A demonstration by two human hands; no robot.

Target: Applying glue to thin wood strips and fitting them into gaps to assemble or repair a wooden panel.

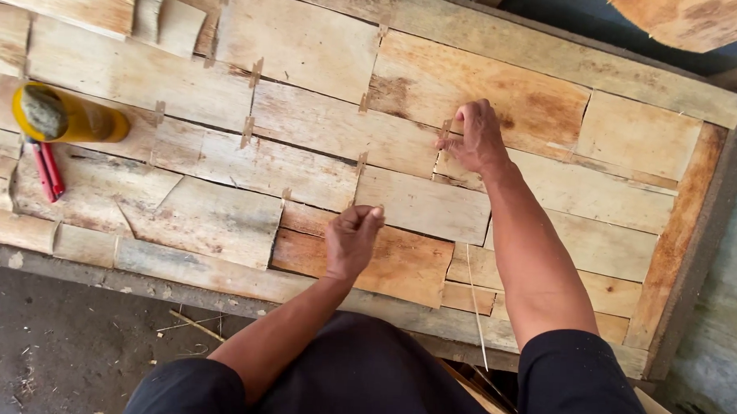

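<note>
A wide panel (309, 39) of thin wood veneer pieces lies flat before me, the pieces butted together and joined by small tan tape strips (247, 132). My left hand (352, 237) hovers over the near middle of the panel, fingers pinched together on a small tape strip at the fingertips. My right hand (476, 139) presses flat on a seam farther back, fingers on a short tape strip there. Both forearms reach out from dark sleeves.
A yellow cylinder (68, 115) lies on its side at the left, with a red-handled tool (47, 171) just below it. A thin wood sliver (476, 299) rests near my right forearm. The panel's near edge borders a dirty concrete floor (64, 343) strewn with splinters.
</note>
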